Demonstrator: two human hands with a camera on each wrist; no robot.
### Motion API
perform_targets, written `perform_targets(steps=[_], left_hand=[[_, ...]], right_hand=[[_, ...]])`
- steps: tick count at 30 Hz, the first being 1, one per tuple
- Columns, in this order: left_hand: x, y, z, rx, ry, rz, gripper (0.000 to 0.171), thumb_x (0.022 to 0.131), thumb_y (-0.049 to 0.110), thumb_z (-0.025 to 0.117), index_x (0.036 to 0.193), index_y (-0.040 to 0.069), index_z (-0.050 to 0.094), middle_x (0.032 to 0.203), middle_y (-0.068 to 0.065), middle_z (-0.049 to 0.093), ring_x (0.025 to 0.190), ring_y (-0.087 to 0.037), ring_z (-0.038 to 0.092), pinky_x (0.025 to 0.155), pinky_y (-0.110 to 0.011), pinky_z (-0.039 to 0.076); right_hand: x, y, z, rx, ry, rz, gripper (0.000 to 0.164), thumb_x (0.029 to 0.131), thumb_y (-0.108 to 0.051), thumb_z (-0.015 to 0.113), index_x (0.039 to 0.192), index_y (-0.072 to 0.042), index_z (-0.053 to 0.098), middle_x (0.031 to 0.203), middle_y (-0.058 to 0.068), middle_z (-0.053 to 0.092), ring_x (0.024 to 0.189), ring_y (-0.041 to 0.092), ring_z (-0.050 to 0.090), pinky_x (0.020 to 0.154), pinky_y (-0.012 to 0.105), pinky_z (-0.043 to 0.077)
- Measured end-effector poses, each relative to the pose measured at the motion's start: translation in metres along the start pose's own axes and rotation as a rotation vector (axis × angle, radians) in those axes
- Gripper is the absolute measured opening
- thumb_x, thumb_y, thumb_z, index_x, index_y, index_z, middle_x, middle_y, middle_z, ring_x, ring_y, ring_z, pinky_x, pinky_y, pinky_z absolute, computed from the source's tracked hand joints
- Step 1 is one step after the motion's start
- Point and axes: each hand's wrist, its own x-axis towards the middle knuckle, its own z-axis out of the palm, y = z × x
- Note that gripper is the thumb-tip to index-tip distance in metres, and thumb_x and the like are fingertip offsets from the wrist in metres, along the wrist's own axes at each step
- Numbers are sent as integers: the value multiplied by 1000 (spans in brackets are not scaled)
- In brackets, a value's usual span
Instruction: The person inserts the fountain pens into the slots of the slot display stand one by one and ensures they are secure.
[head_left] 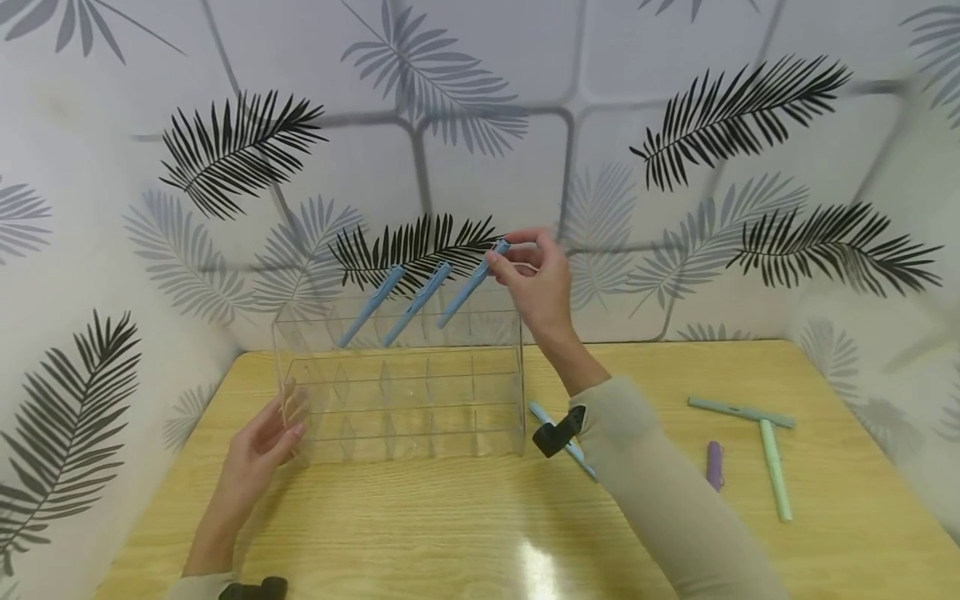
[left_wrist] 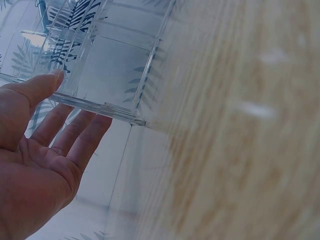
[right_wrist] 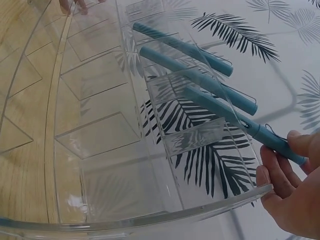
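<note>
A clear acrylic pen rack [head_left: 401, 408] with several compartments stands on the table. My left hand [head_left: 258, 450] grips its left side, with the thumb on one face of the panel and the fingers on the other in the left wrist view [left_wrist: 55, 150]. At the top right of the rack, my right hand [head_left: 536, 279] pinches the upper end of a blue pen [head_left: 471, 287]; its lower end is within the top row. Two more blue pens, one on the far left [head_left: 371, 307] and one in the middle [head_left: 417, 305], lean in that row, tilted the same way.
Another blue pen [head_left: 585, 462] lies on the table [head_left: 420, 525], partly hidden by the right wrist. Farther right lie a grey-green pen [head_left: 738, 412], a light green pen [head_left: 776, 471] and a purple pen [head_left: 714, 465], part-covered by the sleeve. A patterned wall covering [head_left: 480, 183] rises behind the rack.
</note>
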Motion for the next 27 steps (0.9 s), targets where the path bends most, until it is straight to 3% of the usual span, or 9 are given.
perform_targets(steps=[7,16,21,27], left_hand=[[0,0,1,-1,12,-1,58,105,6,59,159,7,37,147,-33,47,117,-6,65,85,-24,59],[1,2,0,-17,8,6,57,105,6,59,158,6,38,147,-33,47,119,-7,64,89,-25,58],[0,3,0,-9,7,-5,58,105,8,59,159,6,37,147,-33,46,118,-6,64,88,-25,58],[-1,3,0,-5,2,-14,58,106,9,58,159,5,35,147,-33,47,118,-6,64,86,-26,59]], right_hand=[[0,6,5,-36,-55,-24,29,91,-1,77,114,8,60,94,23,71,71,18,73,75,32,63],[-2,12,8,-82,-86,-2,28,92,-5,77,112,5,60,97,21,73,71,17,73,82,42,62],[-3,14,6,-69,-93,-6,27,92,-3,77,111,5,59,96,22,73,71,16,73,81,39,62],[-5,17,3,-110,-82,-9,34,92,-8,78,113,9,57,98,21,72,82,29,73,80,32,60]])
